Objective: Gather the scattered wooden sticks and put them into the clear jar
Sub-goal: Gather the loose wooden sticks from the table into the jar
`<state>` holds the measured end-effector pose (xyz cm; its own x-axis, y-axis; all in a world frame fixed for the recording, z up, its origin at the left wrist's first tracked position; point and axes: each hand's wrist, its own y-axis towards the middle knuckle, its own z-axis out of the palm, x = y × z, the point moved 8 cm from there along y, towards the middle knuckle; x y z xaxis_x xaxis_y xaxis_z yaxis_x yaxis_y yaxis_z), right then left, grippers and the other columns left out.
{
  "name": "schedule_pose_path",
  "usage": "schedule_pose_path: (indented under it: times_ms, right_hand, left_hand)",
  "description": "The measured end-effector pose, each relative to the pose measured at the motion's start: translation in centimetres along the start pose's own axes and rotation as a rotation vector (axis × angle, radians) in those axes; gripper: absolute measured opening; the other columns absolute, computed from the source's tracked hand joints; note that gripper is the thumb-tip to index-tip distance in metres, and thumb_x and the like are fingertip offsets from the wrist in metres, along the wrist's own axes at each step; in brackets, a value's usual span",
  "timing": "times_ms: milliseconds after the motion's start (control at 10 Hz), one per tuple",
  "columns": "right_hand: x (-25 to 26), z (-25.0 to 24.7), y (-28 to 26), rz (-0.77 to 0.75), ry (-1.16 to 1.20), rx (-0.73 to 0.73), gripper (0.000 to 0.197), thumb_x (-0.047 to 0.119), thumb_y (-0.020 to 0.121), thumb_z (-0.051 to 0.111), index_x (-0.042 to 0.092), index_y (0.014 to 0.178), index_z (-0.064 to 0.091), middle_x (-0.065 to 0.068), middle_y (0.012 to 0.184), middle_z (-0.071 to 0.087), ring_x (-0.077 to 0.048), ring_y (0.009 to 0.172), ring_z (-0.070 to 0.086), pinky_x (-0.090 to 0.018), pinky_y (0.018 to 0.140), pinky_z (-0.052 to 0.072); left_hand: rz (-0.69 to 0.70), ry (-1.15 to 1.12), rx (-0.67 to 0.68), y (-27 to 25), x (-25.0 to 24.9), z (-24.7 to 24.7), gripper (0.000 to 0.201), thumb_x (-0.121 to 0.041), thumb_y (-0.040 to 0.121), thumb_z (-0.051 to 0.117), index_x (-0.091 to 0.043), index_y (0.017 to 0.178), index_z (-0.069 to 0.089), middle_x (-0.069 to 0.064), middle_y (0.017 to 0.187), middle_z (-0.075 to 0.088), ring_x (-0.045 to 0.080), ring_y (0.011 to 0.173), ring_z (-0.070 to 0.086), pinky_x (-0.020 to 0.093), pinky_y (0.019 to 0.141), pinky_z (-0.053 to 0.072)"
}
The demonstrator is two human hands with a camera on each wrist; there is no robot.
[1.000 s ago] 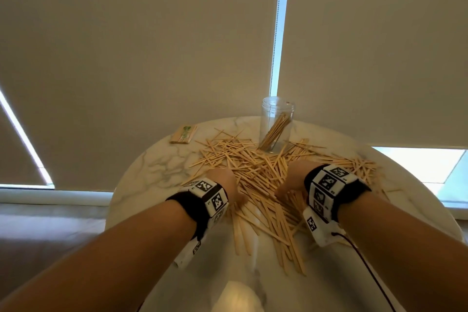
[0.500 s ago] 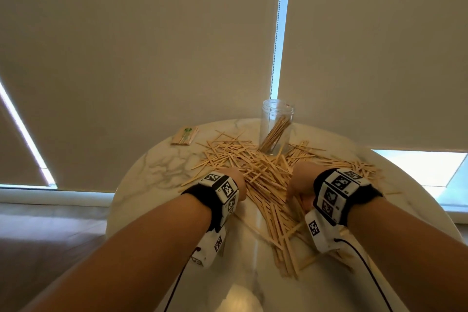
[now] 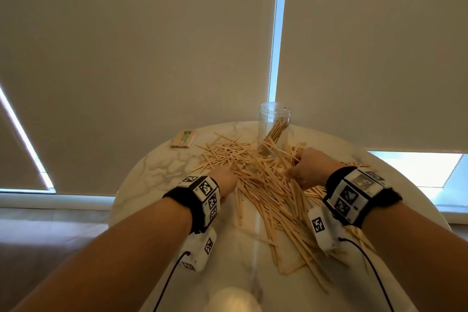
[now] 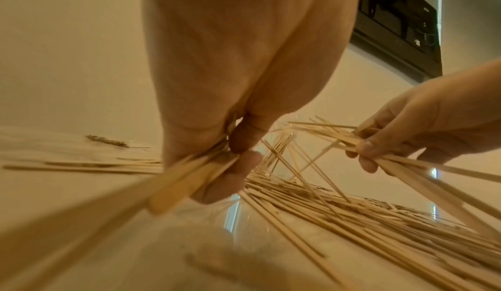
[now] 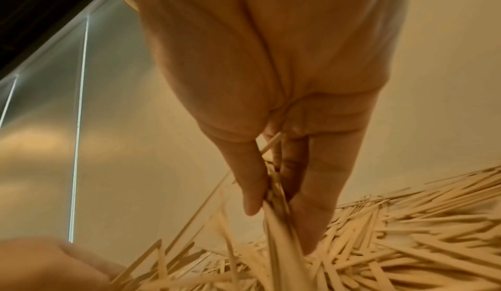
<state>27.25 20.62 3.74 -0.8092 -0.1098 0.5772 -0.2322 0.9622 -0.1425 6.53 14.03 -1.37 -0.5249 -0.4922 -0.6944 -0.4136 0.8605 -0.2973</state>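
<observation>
A wide heap of pale wooden sticks (image 3: 263,185) lies across the round marble table (image 3: 157,172). The clear jar (image 3: 274,129) stands upright at the heap's far edge with several sticks leaning inside. My left hand (image 3: 225,180) is at the heap's left side and grips a bundle of sticks (image 4: 189,178) between thumb and curled fingers. My right hand (image 3: 306,167) is raised just right of the jar's base, pinching a sheaf of sticks (image 5: 276,214) between thumb and fingers. In the left wrist view the right hand (image 4: 401,143) holds its sticks above the heap.
A small packet of sticks (image 3: 184,138) lies apart at the table's far left. Beige roller blinds hang right behind the table. The table's near rim and left side show bare marble. Cables run from both wrist units along my forearms.
Both hands have moved away from me across the heap, the right one up toward the jar with sticks lifted. The sticks near me have been raked closer together.
</observation>
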Motion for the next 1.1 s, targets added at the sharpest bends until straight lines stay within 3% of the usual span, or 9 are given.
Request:
schedule_pose_path:
  times_ms: [100, 200, 400, 600, 700, 800, 900, 1000, 1100]
  right_hand:
    - [0.8, -0.1, -0.1, -0.044, 0.098, -0.013, 0.009, 0.019, 0.091, 0.069, 0.01, 0.093, 0.068, -0.009, 0.088, 0.075, -0.023, 0.08, 0.074, -0.041, 0.08, 0.062]
    - [1.7, -0.6, -0.3, -0.094, 0.172, -0.063, 0.008, 0.019, 0.093, 0.067, 0.011, 0.092, 0.066, -0.01, 0.088, 0.074, -0.023, 0.079, 0.074, -0.041, 0.079, 0.062]
    - [3.6, -0.2, -0.9, -0.191, 0.265, -0.093, 0.006, 0.019, 0.095, 0.066, 0.013, 0.093, 0.066, -0.008, 0.087, 0.074, -0.022, 0.078, 0.074, -0.041, 0.077, 0.062]
    - [5.1, 1.5, -1.0, -0.263, 0.291, -0.071, 0.008, 0.02, 0.095, 0.064, 0.014, 0.092, 0.069, -0.006, 0.084, 0.075, -0.021, 0.075, 0.074, -0.04, 0.072, 0.063]
    - [6.2, 2.3, -0.8, -0.313, 0.227, -0.081, 0.008, 0.018, 0.096, 0.061, 0.017, 0.095, 0.069, -0.005, 0.083, 0.074, -0.019, 0.072, 0.074, -0.036, 0.069, 0.063]
    - [7.0, 3.1, -0.2, -0.335, 0.122, -0.085, 0.014, 0.014, 0.097, 0.054, 0.012, 0.101, 0.067, -0.007, 0.085, 0.072, -0.019, 0.075, 0.072, -0.036, 0.072, 0.063]
    - [7.5, 3.9, -0.1, -0.383, 0.06, -0.028, 0.022, 0.018, 0.099, 0.049, 0.01, 0.108, 0.067, -0.007, 0.09, 0.071, -0.022, 0.083, 0.07, -0.041, 0.081, 0.06]
    - [7.9, 4.6, -0.6, -0.473, -0.003, 0.033, 0.025, 0.021, 0.098, 0.053, 0.015, 0.118, 0.066, -0.002, 0.1, 0.072, -0.017, 0.091, 0.067, -0.035, 0.085, 0.056]
    - [7.4, 4.1, -0.3, -0.472, 0.046, -0.081, 0.021, 0.023, 0.094, 0.064, 0.016, 0.114, 0.064, 0.002, 0.102, 0.07, -0.015, 0.094, 0.065, -0.033, 0.085, 0.055]
  left_hand:
    - [0.055, -0.179, -0.1, 1.7, 0.2, -0.6, 0.04, -0.011, 0.101, 0.036, 0.004, 0.137, 0.046, 0.026, 0.133, 0.056, 0.039, 0.121, 0.056, 0.039, 0.096, 0.048]
    - [0.073, -0.294, -0.187, 1.3, -0.4, -1.5, 0.041, -0.028, 0.101, 0.034, -0.009, 0.137, 0.041, 0.018, 0.126, 0.06, 0.037, 0.113, 0.06, 0.047, 0.096, 0.05]
    - [0.253, -0.204, -0.204, 0.5, -3.3, -2.2, 0.062, -0.063, 0.099, 0.025, -0.011, 0.124, 0.049, 0.01, 0.11, 0.061, 0.03, 0.104, 0.062, 0.046, 0.094, 0.051]
    - [0.429, -0.318, -0.146, -0.1, -5.9, -1.3, 0.061, -0.077, 0.085, 0.042, -0.018, 0.097, 0.054, -0.006, 0.079, 0.054, 0.013, 0.069, 0.052, 0.03, 0.063, 0.043]
    - [0.426, -0.395, -0.109, 0.0, -6.5, -0.3, 0.062, -0.075, 0.086, 0.046, -0.018, 0.107, 0.058, -0.004, 0.087, 0.063, 0.011, 0.074, 0.059, 0.03, 0.067, 0.049]
    - [0.402, -0.442, -0.124, 1.0, -6.4, 0.0, 0.049, -0.062, 0.093, 0.047, -0.017, 0.108, 0.059, 0.002, 0.098, 0.068, 0.019, 0.088, 0.066, 0.043, 0.084, 0.056]
    - [0.377, -0.502, -0.105, 2.0, -5.8, 0.1, 0.04, -0.053, 0.096, 0.046, -0.018, 0.107, 0.059, 0.003, 0.101, 0.069, 0.023, 0.094, 0.067, 0.048, 0.09, 0.054]
    - [0.382, -0.576, -0.133, 3.0, -5.2, -0.3, 0.026, -0.045, 0.098, 0.046, -0.023, 0.106, 0.057, 0.003, 0.105, 0.068, 0.021, 0.098, 0.066, 0.048, 0.095, 0.052]
    - [0.399, -0.633, -0.15, 3.3, -4.9, -0.4, 0.029, -0.049, 0.095, 0.047, -0.025, 0.107, 0.058, 0.001, 0.103, 0.069, 0.02, 0.098, 0.067, 0.049, 0.093, 0.053]
